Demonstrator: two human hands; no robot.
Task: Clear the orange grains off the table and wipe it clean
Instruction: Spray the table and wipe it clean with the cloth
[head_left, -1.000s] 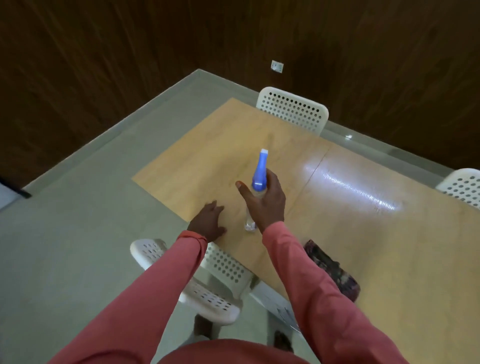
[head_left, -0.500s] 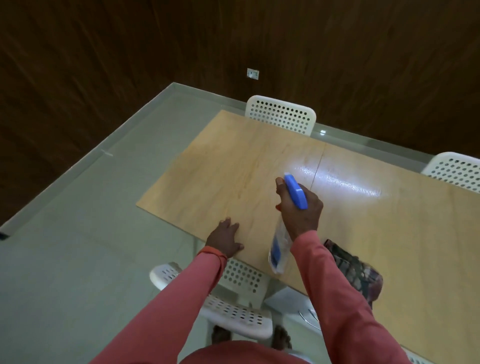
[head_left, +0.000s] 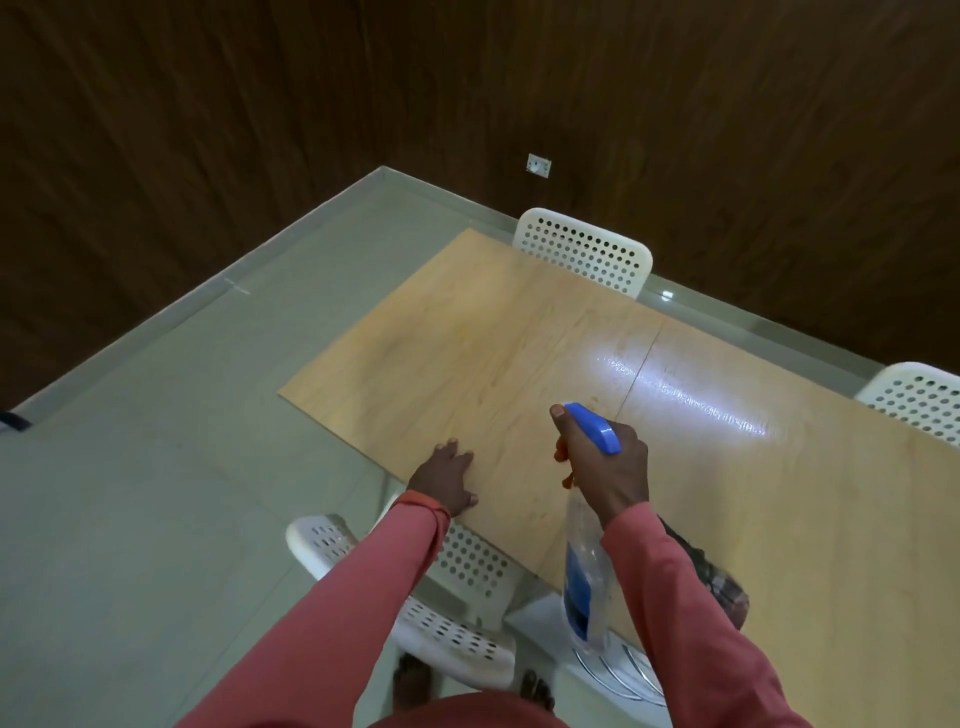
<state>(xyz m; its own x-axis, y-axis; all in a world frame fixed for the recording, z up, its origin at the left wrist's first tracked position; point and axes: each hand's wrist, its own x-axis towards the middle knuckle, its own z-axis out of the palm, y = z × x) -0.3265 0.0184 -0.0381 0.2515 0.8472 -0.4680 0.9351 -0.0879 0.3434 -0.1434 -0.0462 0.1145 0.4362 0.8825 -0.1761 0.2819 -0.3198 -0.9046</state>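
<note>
Two hands are at work over the near edge of the table (head_left: 519, 332), a pale wooden top that fills the centre and the 3 o'clock side of the head view. Left hand (head_left: 448, 480): laid flat with fingers loosely spread on the wood at about 7 o'clock of the top, holding nothing and apparently bracing the body. Right hand (head_left: 605, 467): wrapped around the neck of a spray bottle (head_left: 584, 571), forefinger extended along the blue trigger head, whose nozzle points toward 10 o'clock; the clear body, with a little blue liquid at the bottom, hangs down toward 6 o'clock past the table edge. A dark patterned cloth (head_left: 711, 571) lies on the near edge at 4 o'clock, partly hidden behind the right sleeve. No orange grains can be made out on the wood, though fine ones would be too small to tell; a glare streak crosses the top toward 2 o'clock. Three white perforated chairs (head_left: 587, 249) stand around the table at 12, 3 and 6 o'clock. Judged step: grains cleared, cleaner being applied before wiping. The next move probably calls for squeezing the trigger over the bare wood, then setting the bottle aside and taking up the cloth.
</note>
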